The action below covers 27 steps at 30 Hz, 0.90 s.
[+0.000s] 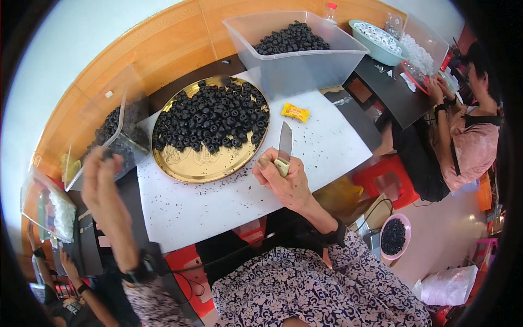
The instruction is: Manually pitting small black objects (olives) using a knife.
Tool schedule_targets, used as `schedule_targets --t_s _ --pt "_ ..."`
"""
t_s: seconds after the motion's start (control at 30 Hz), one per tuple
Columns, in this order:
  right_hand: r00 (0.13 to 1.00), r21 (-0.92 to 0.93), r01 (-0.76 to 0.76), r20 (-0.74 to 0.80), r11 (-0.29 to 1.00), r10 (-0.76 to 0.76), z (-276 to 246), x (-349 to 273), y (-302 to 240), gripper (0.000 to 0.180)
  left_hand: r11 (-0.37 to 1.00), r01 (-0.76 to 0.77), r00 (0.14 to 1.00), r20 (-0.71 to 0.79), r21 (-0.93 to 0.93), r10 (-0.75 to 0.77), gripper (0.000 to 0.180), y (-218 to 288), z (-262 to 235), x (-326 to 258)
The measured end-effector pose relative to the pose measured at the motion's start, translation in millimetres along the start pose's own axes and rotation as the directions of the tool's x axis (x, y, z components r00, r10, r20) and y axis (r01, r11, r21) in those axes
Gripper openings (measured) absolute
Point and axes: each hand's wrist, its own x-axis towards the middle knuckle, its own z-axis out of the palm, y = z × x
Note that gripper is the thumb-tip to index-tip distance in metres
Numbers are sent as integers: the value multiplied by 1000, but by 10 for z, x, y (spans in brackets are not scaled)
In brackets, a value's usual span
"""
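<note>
Right hand [286, 177] – over the near-right edge of the tray, fingers closed round the pale handle of a small knife [285, 143]; blade clear of the fist and pointing away from the body, a grip that probably keeps the edge off the palm and leaves thumb and forefinger near the blade.

Left hand [103, 191] raised in front of the left clear plastic bin [121, 117], blurred, fingers partly bent; a small dark spot shows at the fingertips, but cannot tell whether a piece is pinched there.

Black ring-shaped pieces [218, 117] heaped on the oval gold tray [204, 170], mostly at its far side, bare metal nearest the wearer. Tray sits centrally, within reach of both hands, its rim presumably stopping the pieces rolling off. Beneath it a white sheet [332, 136], dotted with dark crumbs; pale ground likely makes scraps easy to spot and gather.

Large translucent tub [305, 71] beyond the tray holds more of the same pieces, set back perhaps to free elbow room. Yellow wrapped packet [296, 112] lies right of the tray, apart from the pieces
</note>
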Motion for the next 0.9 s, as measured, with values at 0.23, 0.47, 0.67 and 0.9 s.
schedule_targets --t_s 0.23,0.47,0.67,0.9 --pt "999 -51 -37 8 998 38 10 -7 -88 29 645 -253 934 8 721 358 27 -529 -499 963" --pt "998 -96 -69 -15 993 68 -57 -13 -61 29 756 -573 781 490 316 387 22 -151 500 183" --pt "996 -75 -94 -15 993 93 -3 -6 -123 29 761 -572 639 748 306 180 20 -435 962 -101" --pt "993 -52 -116 27 992 118 -49 -22 -131 27 678 -573 646 762 460 29 23 -509 1017 -116"
